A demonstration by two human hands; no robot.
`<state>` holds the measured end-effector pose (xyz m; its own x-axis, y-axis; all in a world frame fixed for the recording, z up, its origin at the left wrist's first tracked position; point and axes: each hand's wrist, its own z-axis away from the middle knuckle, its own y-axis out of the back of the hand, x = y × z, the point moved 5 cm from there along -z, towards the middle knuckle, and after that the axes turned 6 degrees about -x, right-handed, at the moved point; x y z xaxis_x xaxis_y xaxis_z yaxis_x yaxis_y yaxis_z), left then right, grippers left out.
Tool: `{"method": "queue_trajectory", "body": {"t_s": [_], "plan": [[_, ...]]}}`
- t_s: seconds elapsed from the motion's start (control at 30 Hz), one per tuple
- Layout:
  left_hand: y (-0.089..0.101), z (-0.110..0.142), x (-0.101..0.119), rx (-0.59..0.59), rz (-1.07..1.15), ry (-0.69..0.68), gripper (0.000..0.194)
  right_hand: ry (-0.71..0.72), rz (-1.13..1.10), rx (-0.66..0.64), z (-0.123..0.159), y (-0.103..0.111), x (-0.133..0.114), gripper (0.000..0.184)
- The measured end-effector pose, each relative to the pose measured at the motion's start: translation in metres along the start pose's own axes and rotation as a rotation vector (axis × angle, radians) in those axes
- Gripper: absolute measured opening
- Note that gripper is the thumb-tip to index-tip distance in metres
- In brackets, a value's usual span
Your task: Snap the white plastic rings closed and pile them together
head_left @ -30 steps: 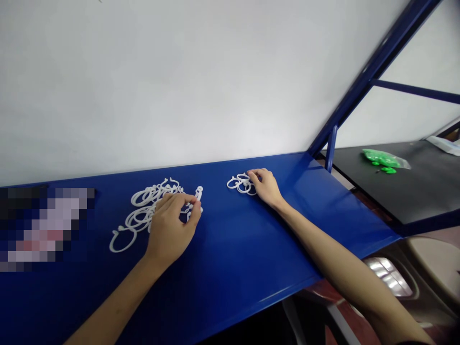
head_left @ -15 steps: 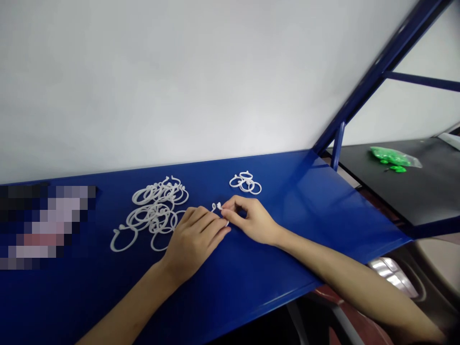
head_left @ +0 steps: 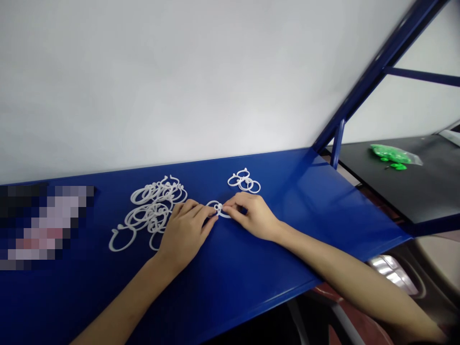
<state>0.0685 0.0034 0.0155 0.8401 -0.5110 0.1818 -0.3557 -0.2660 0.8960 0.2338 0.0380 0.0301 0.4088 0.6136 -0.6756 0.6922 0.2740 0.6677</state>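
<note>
Between my hands is a white plastic ring [head_left: 224, 215] with a small knob and loop at its join, just above or on the blue table. My left hand [head_left: 189, 227] pinches it from the left with thumb and fingertips. From the right, my right hand [head_left: 254, 215] pinches it near the knob. A heap of similar white rings [head_left: 143, 215], some with their ends apart, lies to the left, partly hidden behind my left hand. Beyond my right hand sits a small group of white rings [head_left: 246, 184] that look closed.
The blue table [head_left: 230, 287] runs along a pale wall. A blue metal frame [head_left: 359, 103] rises at its right end. Farther right, a black table [head_left: 406, 191] bears a clear bag with green pieces [head_left: 391, 154]. A blurred-out patch [head_left: 50, 223] covers the left side.
The ring between my hands has turned, so more of its loop shows. My left hand has shifted slightly left and its fingers are more drawn in; my right hand has hardly moved.
</note>
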Motion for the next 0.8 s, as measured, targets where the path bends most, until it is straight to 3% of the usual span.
{"method": "queue_trajectory", "body": {"t_s": [0.2, 0.33, 0.47, 0.63, 0.8], "plan": [[0.013, -0.001, 0.011, 0.071, -0.063, -0.057, 0.014, 0.002, 0.202, -0.027, 0.001, 0.000, 0.005, 0.018], [0.014, 0.000, 0.007, 0.084, -0.135, -0.056, 0.015, -0.007, 0.233, -0.035, 0.000, -0.001, 0.009, 0.016], [0.008, -0.001, 0.001, 0.026, -0.131, 0.005, 0.016, -0.025, 0.086, 0.018, -0.001, 0.003, 0.008, 0.015], [0.006, 0.000, 0.004, -0.007, 0.147, 0.130, 0.020, -0.067, -0.147, 0.089, 0.000, 0.006, 0.003, 0.012], [0.005, 0.002, -0.003, -0.024, 0.415, 0.335, 0.024, -0.101, -0.353, -0.001, 0.003, -0.004, 0.005, 0.014]]}}
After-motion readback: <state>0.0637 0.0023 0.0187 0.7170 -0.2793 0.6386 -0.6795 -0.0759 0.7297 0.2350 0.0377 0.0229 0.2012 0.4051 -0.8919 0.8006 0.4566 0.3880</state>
